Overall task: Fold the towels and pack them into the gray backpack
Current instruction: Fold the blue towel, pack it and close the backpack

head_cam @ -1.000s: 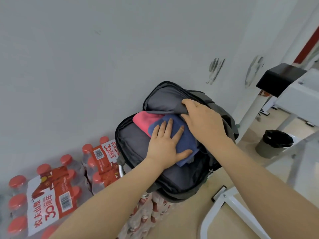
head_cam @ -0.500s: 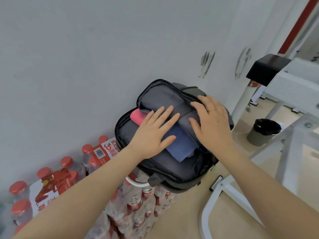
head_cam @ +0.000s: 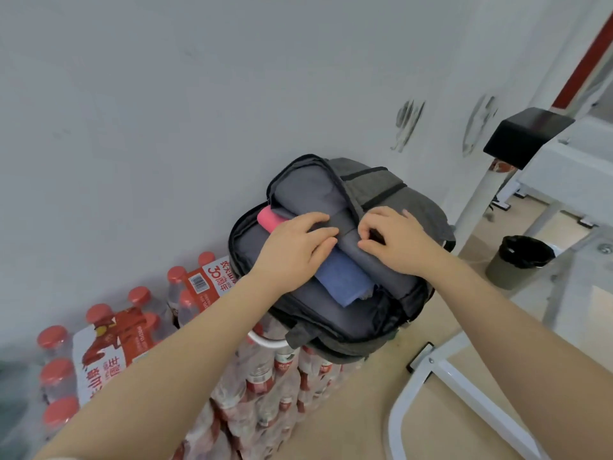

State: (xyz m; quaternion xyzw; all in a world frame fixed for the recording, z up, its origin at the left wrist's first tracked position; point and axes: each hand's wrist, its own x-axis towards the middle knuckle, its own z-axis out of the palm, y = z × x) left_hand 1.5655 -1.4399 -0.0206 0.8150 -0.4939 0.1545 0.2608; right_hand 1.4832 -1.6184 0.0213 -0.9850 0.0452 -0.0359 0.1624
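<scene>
A: The gray backpack (head_cam: pixel 391 197) lies unzipped on top of stacked packs of bottled water (head_cam: pixel 265 386), against the white wall (head_cam: pixel 199 94). Any writing you can make out?

B: Only on the shrink-wrapped water packs: a red label with "30" and Chinese characters, plus a barcode. I see no legible brand on the bag.

A: And the hands?

B: The left hand (head_cam: pixel 292 250) lies palm down on the blue towel (head_cam: pixel 345 280), fingers (head_cam: pixel 318 217) stretched forward together over the bag's gray inner flap, gripping nothing. The right hand (head_cam: pixel 398 240) is curled, fingertips pinched at the flap's edge beside the zipper; whether it actually holds a zipper pull, I can't tell.

A: The towels?

B: Blue one pokes out from under the flap toward the camera; a pink towel (head_cam: pixel 268 218) shows behind the left hand, both inside the main compartment.

A: Around it?

B: A white table frame (head_cam: pixel 464 376) to the right, a bin with a black liner (head_cam: pixel 520 260) on the floor beyond, a black box (head_cam: pixel 527 134) on a white post.
</scene>
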